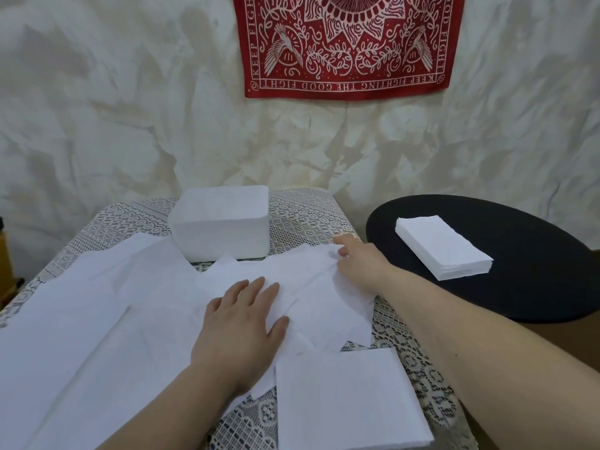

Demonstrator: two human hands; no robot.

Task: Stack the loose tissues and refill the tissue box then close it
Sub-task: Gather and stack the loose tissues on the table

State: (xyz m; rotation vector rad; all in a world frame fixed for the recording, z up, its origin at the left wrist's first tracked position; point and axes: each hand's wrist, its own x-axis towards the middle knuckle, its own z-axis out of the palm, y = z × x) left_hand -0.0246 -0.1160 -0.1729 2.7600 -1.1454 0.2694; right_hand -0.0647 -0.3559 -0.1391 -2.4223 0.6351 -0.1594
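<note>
White tissues (156, 306) overlapped across our lace cloth (305, 209), edges hard to separate. Our left hand (242, 329) pressed flat on them; our right hand (355, 264) pinched one corner. Behind stood the box (222, 222). A stack (443, 248) lay on the black table (535, 287), under a red banner (347, 43).

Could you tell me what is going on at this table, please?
A person is gathering loose tissues spread over a lace-covered table. The left hand presses flat on them while the right hand pinches one sheet's edge. The white tissue box stands behind; a neat stack waits on the black round surface.
</note>
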